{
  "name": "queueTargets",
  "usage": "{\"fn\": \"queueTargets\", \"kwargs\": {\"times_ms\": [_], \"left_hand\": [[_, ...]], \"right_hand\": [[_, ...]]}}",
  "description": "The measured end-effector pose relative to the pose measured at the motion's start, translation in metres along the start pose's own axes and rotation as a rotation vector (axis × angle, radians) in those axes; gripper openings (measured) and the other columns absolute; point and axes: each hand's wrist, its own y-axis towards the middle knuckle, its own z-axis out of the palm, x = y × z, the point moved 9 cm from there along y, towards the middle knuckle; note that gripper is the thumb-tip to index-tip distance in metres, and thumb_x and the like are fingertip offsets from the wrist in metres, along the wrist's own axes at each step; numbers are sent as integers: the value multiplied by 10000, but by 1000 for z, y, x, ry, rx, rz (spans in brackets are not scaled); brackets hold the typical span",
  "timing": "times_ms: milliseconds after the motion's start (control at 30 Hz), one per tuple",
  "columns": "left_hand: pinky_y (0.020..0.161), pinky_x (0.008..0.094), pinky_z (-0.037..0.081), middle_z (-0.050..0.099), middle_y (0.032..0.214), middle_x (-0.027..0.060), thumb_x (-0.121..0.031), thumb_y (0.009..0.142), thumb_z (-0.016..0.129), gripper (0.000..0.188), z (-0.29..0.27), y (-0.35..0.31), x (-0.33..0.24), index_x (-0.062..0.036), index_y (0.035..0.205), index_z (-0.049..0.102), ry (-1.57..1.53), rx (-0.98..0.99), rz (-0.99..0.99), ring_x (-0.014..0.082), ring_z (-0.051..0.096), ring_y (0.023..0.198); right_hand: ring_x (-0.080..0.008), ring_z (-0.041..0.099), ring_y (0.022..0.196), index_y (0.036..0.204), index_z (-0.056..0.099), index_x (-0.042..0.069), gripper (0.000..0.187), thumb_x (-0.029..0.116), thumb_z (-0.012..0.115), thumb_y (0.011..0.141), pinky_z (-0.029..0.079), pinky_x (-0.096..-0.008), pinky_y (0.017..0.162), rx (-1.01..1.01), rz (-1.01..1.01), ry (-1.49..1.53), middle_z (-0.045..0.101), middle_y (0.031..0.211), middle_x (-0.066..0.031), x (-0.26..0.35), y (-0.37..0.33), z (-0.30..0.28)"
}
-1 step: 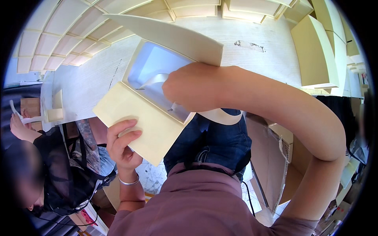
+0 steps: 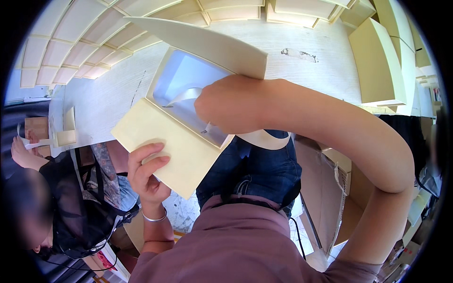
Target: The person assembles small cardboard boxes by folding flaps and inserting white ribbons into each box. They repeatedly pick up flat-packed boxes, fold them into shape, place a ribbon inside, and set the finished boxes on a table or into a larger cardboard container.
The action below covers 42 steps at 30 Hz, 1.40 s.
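Note:
An open cream cardboard box [image 2: 186, 70] with a pale bluish-white inside is tilted over my lap at the table's near edge. One wide panel [image 2: 212, 42] stands up on its far side, and another flap [image 2: 165, 134] folds out toward me. My left hand [image 2: 148, 172] grips that near flap, two fingers on top and the rest underneath. Over the box's right part, my right hand [image 2: 231, 104] is closed on a cream ribbon [image 2: 186, 95]. Part of the ribbon curves inside the box, near small slits. A longer loop [image 2: 269, 140] hangs to the right. My right fingertips are hidden.
Many stacked cream boxes [image 2: 94, 28] line the far left of the white table [image 2: 302, 75]. More cream boxes [image 2: 377, 66] stand at the right. At the left, a co-worker's hands [image 2: 26, 151] handle a white strip. A large brown carton [image 2: 325, 188] sits below, right of my legs.
My hands and the box look unchanged. At the far left, the co-worker's white strip has shifted slightly.

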Motion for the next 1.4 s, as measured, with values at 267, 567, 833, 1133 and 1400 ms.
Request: {"fn": "queueTargets", "kwargs": {"times_ms": [267,567,833,1133,1400], "left_hand": [[712,325,470,584,949,146,-10,604,623,246,0,3,1,-62,842,590,-6,-2,-4,269,584,834],[716,321,468,585,950,137,-16,610,633,241,2,6,-1,-66,842,588,4,-4,-9,269,582,837],[708,323,471,583,943,131,-28,622,647,221,3,3,-2,-70,831,587,11,-4,-7,270,586,826],[704,324,471,584,942,130,-36,621,655,223,5,6,-5,-74,829,586,25,0,-5,268,587,823],[708,328,472,585,943,129,-30,617,655,231,7,4,-5,-80,831,585,22,7,-29,273,587,824]], "right_hand": [[-346,558,570,653,599,-28,58,-6,546,647,443,-407,503,-64,12,48,576,632,-196,-4,1,-5],[-344,558,585,689,613,-32,81,9,544,679,442,-406,539,-102,-4,107,583,651,-191,-9,4,-1],[-350,520,540,642,579,-35,73,10,531,674,410,-410,506,-106,16,130,553,612,-203,-8,-1,-6],[-342,511,528,649,578,-30,49,-14,531,646,408,-412,505,6,-17,62,554,613,-188,-5,-7,-3],[-343,578,605,711,628,-21,115,-25,532,647,459,-387,541,-98,42,111,603,690,-191,-12,-6,-3]]}}
